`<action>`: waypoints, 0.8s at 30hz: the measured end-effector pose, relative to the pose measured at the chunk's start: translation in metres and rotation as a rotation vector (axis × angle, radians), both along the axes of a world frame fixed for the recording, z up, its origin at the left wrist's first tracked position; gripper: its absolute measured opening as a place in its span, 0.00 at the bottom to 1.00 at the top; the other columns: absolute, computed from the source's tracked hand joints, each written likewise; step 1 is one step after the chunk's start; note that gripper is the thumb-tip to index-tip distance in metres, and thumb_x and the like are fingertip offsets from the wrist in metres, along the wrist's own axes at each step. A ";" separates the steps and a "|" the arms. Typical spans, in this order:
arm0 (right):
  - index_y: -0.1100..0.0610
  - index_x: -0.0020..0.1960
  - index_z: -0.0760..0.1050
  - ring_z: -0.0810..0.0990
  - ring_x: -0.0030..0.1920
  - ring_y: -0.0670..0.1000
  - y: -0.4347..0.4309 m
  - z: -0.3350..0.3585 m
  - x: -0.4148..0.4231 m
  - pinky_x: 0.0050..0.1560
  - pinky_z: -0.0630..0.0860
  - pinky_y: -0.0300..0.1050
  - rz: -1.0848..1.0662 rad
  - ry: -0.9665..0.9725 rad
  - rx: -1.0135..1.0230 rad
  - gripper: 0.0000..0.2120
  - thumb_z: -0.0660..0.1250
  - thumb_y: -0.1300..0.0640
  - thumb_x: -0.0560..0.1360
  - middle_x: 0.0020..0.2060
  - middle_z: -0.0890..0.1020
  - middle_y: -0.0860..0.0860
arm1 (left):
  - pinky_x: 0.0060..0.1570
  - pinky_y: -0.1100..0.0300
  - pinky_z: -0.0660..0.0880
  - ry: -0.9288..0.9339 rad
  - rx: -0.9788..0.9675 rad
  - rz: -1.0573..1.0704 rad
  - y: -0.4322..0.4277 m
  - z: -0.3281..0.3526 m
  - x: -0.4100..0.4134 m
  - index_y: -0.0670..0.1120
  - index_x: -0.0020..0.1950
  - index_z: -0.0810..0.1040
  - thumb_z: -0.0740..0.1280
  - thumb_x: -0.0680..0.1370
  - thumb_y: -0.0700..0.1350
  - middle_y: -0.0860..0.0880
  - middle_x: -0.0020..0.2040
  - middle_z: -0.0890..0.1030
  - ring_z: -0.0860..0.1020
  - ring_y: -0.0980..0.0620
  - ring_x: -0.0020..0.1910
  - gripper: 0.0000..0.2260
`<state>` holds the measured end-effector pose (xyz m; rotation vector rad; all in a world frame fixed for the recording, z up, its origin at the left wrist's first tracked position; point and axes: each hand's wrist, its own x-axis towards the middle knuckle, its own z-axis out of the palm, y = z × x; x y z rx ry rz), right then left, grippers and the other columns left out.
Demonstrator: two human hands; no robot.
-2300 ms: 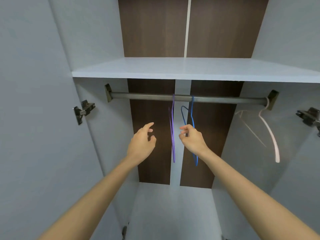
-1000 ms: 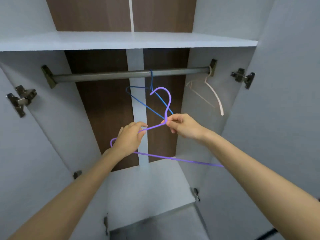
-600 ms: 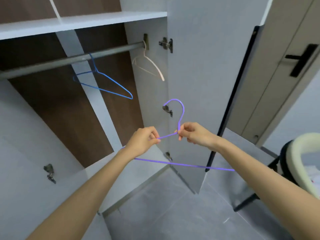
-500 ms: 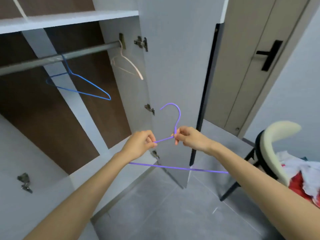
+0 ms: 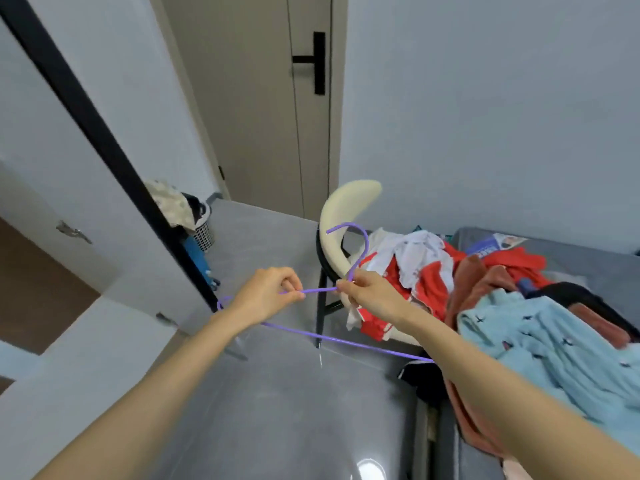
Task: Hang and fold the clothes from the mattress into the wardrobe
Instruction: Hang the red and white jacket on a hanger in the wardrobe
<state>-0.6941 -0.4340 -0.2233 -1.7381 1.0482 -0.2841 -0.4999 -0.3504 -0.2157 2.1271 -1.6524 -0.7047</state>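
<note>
Obs.: both hands on the hanger [image 5: 346, 341], held in the air over the floor [image 5: 277, 410], between the wardrobe door [image 5: 52, 174] at left and the clothes [image 5: 426, 268] at right.

Grip: the left hand [image 5: 266, 296] pinches the left shoulder wire between thumb and curled fingers. The right hand [image 5: 370, 296] pinches the neck just under the hook. The hook stands up above the right hand. The bottom bar runs below both wrists and passes behind the right forearm, so its right corner is hidden.

Handling, my estimate: thin coated wire, very light, and springy rather than rigid. It should flex if loaded at one end, and the coating probably gives some friction against cloth. The neck is the stiffest point and the best place to carry it one-handed. That would free the other hand to feed a collar over a shoulder.

Clothes: a soft, loose heap of red, white, rust and light blue. It is piled against the chair [image 5: 343, 216] and across the mattress [image 5: 568, 251], just right of the right hand and not touching the hanger. The pieces overlap, so I expect one to drag its neighbours when lifted; take it at the collar or shoulders. I cannot tell garment types apart from here.
</note>
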 end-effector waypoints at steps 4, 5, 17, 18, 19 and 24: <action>0.59 0.46 0.81 0.78 0.42 0.52 -0.043 -0.021 -0.069 0.45 0.72 0.45 -0.191 0.125 -0.031 0.12 0.64 0.51 0.77 0.41 0.83 0.53 | 0.51 0.64 0.71 0.000 -0.012 -0.101 -0.061 -0.024 -0.049 0.48 0.55 0.79 0.69 0.76 0.44 0.52 0.52 0.82 0.78 0.53 0.50 0.08; 0.60 0.46 0.81 0.78 0.40 0.51 -0.053 -0.027 -0.084 0.43 0.71 0.44 -0.228 0.157 -0.037 0.13 0.64 0.52 0.77 0.38 0.81 0.51 | 0.52 0.65 0.69 -0.001 -0.022 -0.115 -0.075 -0.029 -0.057 0.47 0.59 0.78 0.68 0.76 0.44 0.51 0.56 0.80 0.77 0.52 0.53 0.12; 0.58 0.33 0.71 0.66 0.30 0.49 -0.173 -0.099 -0.166 0.33 0.64 0.43 -0.860 0.017 0.124 0.16 0.58 0.58 0.79 0.28 0.70 0.54 | 0.56 0.58 0.67 0.210 0.056 -0.012 -0.240 -0.111 -0.103 0.45 0.71 0.64 0.59 0.81 0.47 0.49 0.63 0.75 0.74 0.49 0.62 0.19; 0.58 0.34 0.70 0.66 0.29 0.48 -0.186 -0.105 -0.165 0.32 0.62 0.42 -0.879 0.011 0.153 0.15 0.58 0.59 0.79 0.28 0.69 0.52 | 0.56 0.58 0.68 0.231 0.090 -0.024 -0.256 -0.118 -0.104 0.45 0.71 0.64 0.58 0.81 0.47 0.49 0.62 0.75 0.74 0.48 0.62 0.19; 0.57 0.34 0.68 0.65 0.29 0.48 -0.199 -0.113 -0.163 0.31 0.61 0.42 -0.902 0.000 0.184 0.14 0.58 0.59 0.79 0.27 0.68 0.52 | 0.56 0.59 0.68 0.248 0.118 -0.038 -0.272 -0.127 -0.105 0.45 0.71 0.64 0.57 0.81 0.47 0.49 0.63 0.75 0.74 0.49 0.62 0.18; 0.55 0.36 0.68 0.69 0.30 0.48 -0.257 -0.144 -0.148 0.37 0.66 0.44 -0.965 0.037 0.240 0.13 0.59 0.56 0.79 0.29 0.73 0.49 | 0.57 0.60 0.68 0.294 0.242 -0.034 -0.342 -0.174 -0.103 0.45 0.72 0.64 0.57 0.81 0.47 0.47 0.66 0.73 0.74 0.50 0.60 0.20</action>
